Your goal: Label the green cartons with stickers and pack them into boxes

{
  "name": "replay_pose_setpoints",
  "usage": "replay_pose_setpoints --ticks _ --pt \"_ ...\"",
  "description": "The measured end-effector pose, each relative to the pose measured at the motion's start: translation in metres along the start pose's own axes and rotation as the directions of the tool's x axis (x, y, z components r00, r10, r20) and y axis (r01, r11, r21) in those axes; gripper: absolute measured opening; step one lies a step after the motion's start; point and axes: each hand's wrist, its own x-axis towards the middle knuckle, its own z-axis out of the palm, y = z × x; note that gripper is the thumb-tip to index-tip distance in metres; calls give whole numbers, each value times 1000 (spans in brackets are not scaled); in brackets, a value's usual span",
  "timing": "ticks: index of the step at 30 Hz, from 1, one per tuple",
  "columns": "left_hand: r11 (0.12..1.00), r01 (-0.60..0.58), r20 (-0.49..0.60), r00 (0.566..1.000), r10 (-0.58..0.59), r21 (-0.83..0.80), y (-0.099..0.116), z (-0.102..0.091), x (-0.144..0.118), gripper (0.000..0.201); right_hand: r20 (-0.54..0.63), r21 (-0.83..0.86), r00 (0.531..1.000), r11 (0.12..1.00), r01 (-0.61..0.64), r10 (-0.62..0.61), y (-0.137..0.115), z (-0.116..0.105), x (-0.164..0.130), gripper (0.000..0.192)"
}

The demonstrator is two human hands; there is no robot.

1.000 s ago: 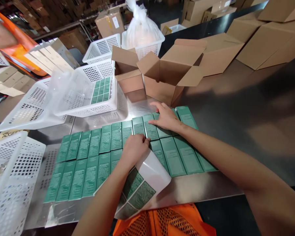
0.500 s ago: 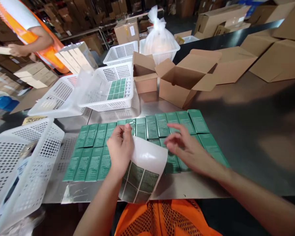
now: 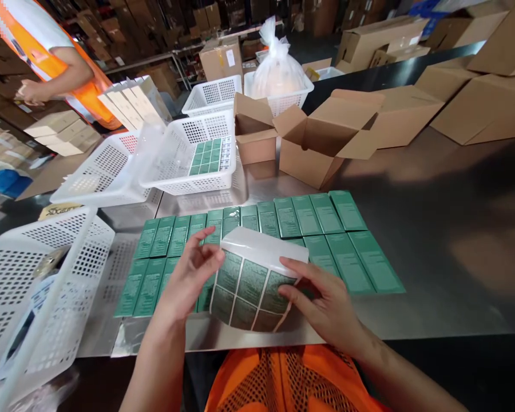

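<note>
I hold a curled white sheet of green labels over the near edge of the metal table. My left hand pinches the sheet's left edge. My right hand grips its right side, thumb on a label. Behind the sheet lie two rows of flat green boxes, side by side, label faces up.
White perforated baskets stand at the left and behind the rows; one basket holds green boxes. Open cardboard cartons stand beyond the rows, closed ones at the far right. A person in an orange vest works at the far left.
My right hand left the upper row of boxes and came back to grip the label sheet. My left hand turned the sheet so its labels face me.
</note>
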Motion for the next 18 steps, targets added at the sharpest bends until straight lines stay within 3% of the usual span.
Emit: replay_pose_setpoints --ticks 2,4,7,9,12,14,18 --pt "995 19 76 997 -11 -98 -4 -5 -12 74 0 7 998 998 -59 59 -2 -1 2 39" --pt "996 -36 46 998 40 -85 -6 -7 -22 73 -31 9 995 996 -91 91 -4 -1 2 34" --pt "980 -172 0 985 172 102 -4 -10 -32 42 -111 -21 992 998 -59 56 -9 -2 2 21" --pt "926 -292 9 954 298 238 2 -10 -36 16 -158 -24 987 999 -29 25 -14 -5 2 15" --pt "830 -458 0 876 483 318 11 -7 -39 13 -127 55 989 996 -73 79 -24 -11 0 15" --pt "841 -476 1 870 493 257 15 -2 -40 15 -88 104 983 983 -152 161 -30 -16 0 18" --pt "932 -341 -23 938 347 124 8 6 -41 13 -133 118 960 965 -233 248 -33 -24 0 15"
